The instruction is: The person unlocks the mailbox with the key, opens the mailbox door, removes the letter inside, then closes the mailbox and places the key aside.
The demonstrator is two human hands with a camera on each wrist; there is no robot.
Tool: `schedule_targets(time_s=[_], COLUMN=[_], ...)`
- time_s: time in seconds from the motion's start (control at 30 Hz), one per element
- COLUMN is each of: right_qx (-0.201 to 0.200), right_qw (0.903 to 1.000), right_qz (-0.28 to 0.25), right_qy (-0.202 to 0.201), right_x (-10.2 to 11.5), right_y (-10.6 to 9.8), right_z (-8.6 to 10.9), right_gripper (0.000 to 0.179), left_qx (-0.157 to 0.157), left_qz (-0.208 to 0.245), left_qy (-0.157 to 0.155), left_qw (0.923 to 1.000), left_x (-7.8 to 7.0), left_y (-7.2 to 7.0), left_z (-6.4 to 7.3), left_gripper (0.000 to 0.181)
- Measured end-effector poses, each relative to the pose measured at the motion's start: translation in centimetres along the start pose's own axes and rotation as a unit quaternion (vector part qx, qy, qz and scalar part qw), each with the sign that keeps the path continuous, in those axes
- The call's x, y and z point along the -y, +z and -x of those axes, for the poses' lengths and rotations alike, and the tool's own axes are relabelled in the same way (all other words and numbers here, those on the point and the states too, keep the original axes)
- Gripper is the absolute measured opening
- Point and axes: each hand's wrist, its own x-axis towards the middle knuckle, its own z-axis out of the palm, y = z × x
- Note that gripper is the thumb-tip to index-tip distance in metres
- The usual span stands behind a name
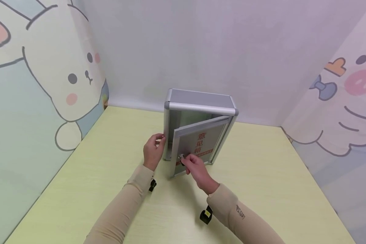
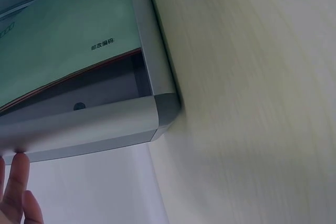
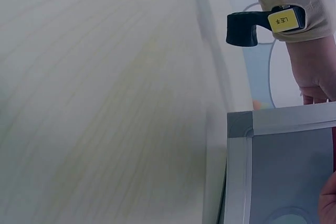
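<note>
A grey suggestion box [image 1: 201,98] with a silver frame stands upright on the table. Its door [image 1: 187,139], lettered in red, is swung partway out from the right side. My right hand [image 1: 198,169] pinches a small black-headed key at the silver lock [image 1: 181,156] near the door's free edge. My left hand [image 1: 153,150] rests its fingertips against the box's left side; the left wrist view shows the fingers [image 2: 19,174] at the outer frame. Inside the box lies a green envelope [image 2: 79,30] with printed characters.
The pale yellow table [image 1: 109,189] extends around the box. Behind it hangs a plain light curtain [image 1: 186,51], with cartoon-printed panels at left and right. Black wrist camera mounts [image 1: 206,215] hang under the sleeves.
</note>
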Motion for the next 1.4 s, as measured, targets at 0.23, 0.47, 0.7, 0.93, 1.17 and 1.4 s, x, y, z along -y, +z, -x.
schedule_targets(time_s=[0.23,0.47,0.7,0.93,1.17,1.4], right_qx=[0.014,0.029,0.036,0.025,0.019,0.031], right_qw=[0.9998,0.9993,0.9992,0.9994,0.9996,0.9994], right_qz=[0.014,0.024,0.017,0.016,0.012,0.01], right_qy=[-0.002,-0.003,-0.011,-0.015,-0.019,-0.015], right_x=[-0.1,0.1,0.0,0.1,0.1,-0.1], right_y=[-0.5,-1.3,-1.3,-1.2,-1.1,-0.9], right_z=[0.2,0.7,0.7,1.0,1.1,1.1], right_gripper=[0.024,0.022,0.021,0.02,0.019,0.018], left_qx=[-0.004,-0.01,-0.051,0.07,0.227,0.285], left_qz=[0.006,0.007,0.028,0.102,0.18,0.178], left_qy=[0.006,0.026,0.168,0.11,-0.059,-0.099], left_qw=[1.0,0.9996,0.984,0.9863,0.9552,0.9366], left_x=[0.0,0.1,-0.4,-2.4,-4.0,-3.0], left_y=[-0.1,0.0,0.5,1.0,1.4,2.5], left_z=[-0.1,-0.2,0.1,-0.3,-1.0,-1.6], left_gripper=[0.014,0.015,0.006,0.008,0.04,0.077])
